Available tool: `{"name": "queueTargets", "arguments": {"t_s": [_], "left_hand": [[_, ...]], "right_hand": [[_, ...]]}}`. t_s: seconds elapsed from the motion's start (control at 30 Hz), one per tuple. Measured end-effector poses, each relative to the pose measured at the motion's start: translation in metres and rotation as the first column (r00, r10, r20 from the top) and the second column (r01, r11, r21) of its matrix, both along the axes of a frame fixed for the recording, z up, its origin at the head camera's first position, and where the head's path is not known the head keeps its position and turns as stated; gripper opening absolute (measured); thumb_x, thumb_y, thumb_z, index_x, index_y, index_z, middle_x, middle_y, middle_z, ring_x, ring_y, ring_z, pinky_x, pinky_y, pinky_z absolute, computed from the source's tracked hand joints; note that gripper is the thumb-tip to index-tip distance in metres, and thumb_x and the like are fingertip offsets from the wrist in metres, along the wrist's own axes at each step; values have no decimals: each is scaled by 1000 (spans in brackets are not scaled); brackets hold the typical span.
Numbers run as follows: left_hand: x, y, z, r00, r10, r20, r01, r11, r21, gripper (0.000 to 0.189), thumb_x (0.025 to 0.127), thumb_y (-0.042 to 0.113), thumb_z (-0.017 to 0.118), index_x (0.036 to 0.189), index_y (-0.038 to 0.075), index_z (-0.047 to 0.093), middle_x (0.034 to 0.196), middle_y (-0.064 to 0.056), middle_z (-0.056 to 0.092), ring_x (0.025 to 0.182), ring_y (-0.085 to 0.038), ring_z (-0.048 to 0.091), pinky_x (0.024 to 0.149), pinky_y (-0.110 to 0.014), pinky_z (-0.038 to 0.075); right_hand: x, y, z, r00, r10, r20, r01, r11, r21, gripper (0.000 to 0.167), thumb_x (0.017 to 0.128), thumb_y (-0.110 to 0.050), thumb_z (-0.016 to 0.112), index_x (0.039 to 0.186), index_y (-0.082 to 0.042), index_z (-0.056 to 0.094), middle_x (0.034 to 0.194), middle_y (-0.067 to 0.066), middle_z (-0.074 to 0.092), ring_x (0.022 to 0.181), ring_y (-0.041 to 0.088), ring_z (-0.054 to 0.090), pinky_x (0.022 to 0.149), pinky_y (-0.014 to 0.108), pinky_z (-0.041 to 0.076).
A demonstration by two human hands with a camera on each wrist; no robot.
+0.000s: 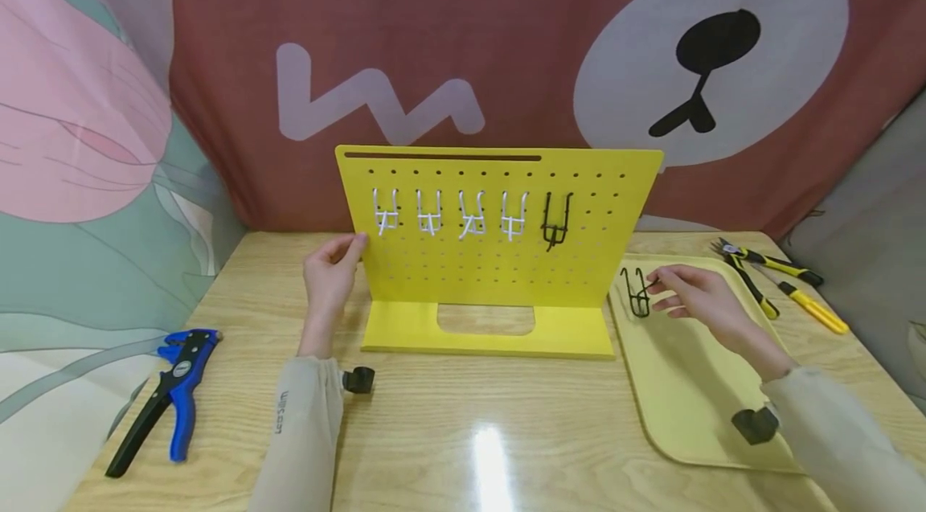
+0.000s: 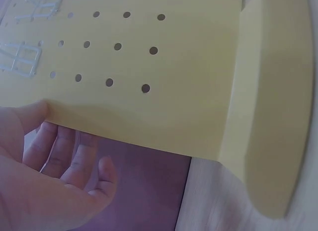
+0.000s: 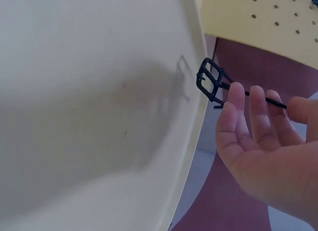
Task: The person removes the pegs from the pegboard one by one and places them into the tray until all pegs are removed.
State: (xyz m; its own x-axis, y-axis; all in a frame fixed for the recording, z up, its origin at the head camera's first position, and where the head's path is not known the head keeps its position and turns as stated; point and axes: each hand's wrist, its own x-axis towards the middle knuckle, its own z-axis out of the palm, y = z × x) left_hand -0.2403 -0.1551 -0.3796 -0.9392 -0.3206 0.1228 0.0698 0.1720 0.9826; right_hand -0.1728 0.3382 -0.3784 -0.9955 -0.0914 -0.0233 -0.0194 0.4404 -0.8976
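Observation:
My left hand (image 1: pixel 329 275) grips the left edge of a yellow pegboard (image 1: pixel 448 287). In the left wrist view the thumb presses on its front face, with the fingers behind the edge. A black wire pegboard hook (image 3: pixel 222 85) is pinched in my right hand (image 1: pixel 698 299) by its long prong, held above a pale yellow tray (image 1: pixel 694 415). The hook's two bent ends point up, away from the fingers. Another black hook (image 1: pixel 555 239) hangs on the board, to the right of several white wire hooks (image 1: pixel 430 221) in the same row.
Blue-and-black wire strippers (image 1: pixel 184 383) lie on the wooden table (image 1: pixel 419 432) at the left. Beyond the tray's right edge are yellow-and-black pliers (image 1: pixel 781 264) and a yellow-handled tool (image 1: pixel 817 309). A printed cloth (image 1: pixel 521 46) hangs behind the board.

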Motion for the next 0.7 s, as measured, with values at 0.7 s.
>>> {"name": "queueTargets", "arguments": {"t_s": [0.7], "left_hand": [[0, 1, 1, 1000, 6, 5, -6, 1000, -10, 38, 90, 35, 67, 110, 2, 70, 105, -9, 69, 84, -9, 61, 79, -24, 47]], "right_hand": [[-29, 23, -7, 990, -22, 137, 17, 999, 41, 48, 102, -38, 43, 121, 5, 50, 98, 0, 64, 83, 15, 68, 71, 34, 56]]}}
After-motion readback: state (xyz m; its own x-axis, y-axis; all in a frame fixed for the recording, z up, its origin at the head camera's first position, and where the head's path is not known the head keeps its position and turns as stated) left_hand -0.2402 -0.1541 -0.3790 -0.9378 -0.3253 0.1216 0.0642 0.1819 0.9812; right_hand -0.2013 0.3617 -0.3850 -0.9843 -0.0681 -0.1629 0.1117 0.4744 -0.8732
